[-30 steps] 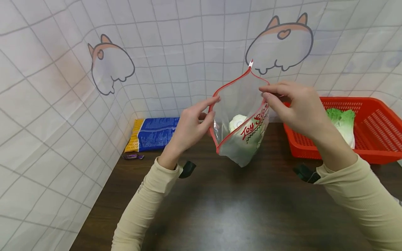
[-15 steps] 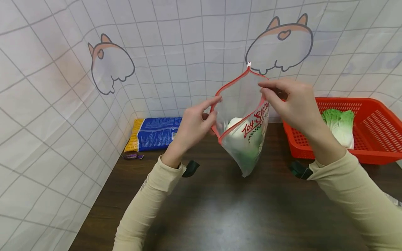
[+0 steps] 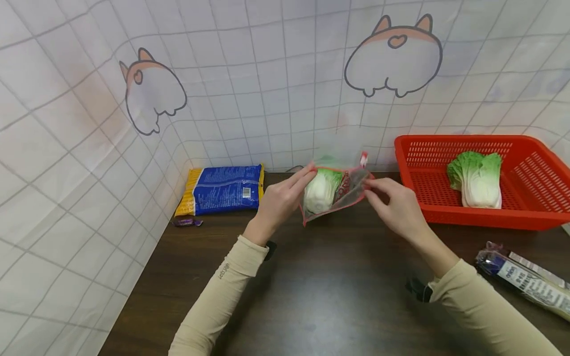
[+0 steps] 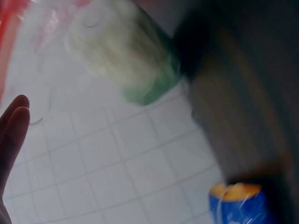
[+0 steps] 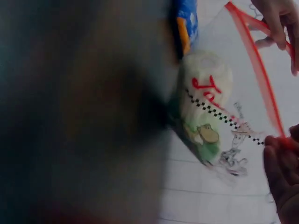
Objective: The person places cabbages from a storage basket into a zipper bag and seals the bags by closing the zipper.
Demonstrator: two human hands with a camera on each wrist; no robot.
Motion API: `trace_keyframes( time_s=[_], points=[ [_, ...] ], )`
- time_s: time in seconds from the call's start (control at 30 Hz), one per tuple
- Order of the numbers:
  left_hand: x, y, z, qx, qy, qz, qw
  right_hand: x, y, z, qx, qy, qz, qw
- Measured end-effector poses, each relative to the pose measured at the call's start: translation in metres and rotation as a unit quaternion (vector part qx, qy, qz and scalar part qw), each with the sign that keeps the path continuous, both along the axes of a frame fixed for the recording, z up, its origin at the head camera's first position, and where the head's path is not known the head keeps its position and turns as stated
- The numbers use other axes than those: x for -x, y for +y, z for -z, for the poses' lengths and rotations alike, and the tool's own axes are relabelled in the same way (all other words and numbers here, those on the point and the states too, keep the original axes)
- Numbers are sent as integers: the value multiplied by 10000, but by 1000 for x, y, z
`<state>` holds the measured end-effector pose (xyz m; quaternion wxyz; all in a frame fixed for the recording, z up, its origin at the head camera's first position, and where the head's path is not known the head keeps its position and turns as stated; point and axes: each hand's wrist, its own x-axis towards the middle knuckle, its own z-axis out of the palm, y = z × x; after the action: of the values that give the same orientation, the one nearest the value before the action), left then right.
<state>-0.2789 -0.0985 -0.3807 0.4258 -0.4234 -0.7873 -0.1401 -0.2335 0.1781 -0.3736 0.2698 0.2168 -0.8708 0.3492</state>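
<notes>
A clear zip bag (image 3: 345, 200) with red edging and red lettering is held up by both hands, its mouth spread. Inside it is a napa cabbage (image 3: 319, 192), white base toward me and green leaves at the far end. My left hand (image 3: 281, 200) pinches the bag's left rim; its fingers (image 4: 15, 128) are partly in view in the left wrist view. On the opposite rim, near the white slider (image 3: 363, 158), my right hand (image 3: 401, 210) pinches the edge. The right wrist view shows the bagged cabbage (image 5: 205, 79) hanging between the hands, cartoon prints over it.
A red basket (image 3: 485, 218) with another napa cabbage (image 3: 482, 183) stands at the right. In front of it lies a long plastic-wrapped packet (image 3: 525, 277). At the left are a blue and yellow package (image 3: 227, 189) and a small purple-wrapped sweet (image 3: 188, 222). A tiled-pattern sheet closes the back.
Both hands have come down, lowering the bag and tipping its mouth toward me. More of the cabbage shows through the mouth. The head view has shifted, bringing the long packet into sight.
</notes>
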Motion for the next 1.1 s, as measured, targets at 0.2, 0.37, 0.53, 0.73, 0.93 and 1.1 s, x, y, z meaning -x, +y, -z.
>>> trace_keyframes(
  time_s=[0.2,0.37,0.53,0.73,0.93,1.1],
  points=[
    [-8,16,6,-72,-295,-19,9995,-12,5,20,255,-843,195,9959],
    [-12,30,1,-330,-608,-18,9976,-16,7,19,495,-833,98,9952],
    [-15,39,-5,-455,-677,-259,9963,-13,6,20,507,-920,132,9944],
    [-26,42,-8,-413,-405,-545,9968,1,0,27,423,-1564,-87,9868],
    [-31,46,-10,-4,-676,-620,9958,9,-2,32,322,-2046,-257,9780],
    [-28,49,-10,212,-1096,-635,9917,4,2,31,68,-2147,-113,9766]
  ],
)
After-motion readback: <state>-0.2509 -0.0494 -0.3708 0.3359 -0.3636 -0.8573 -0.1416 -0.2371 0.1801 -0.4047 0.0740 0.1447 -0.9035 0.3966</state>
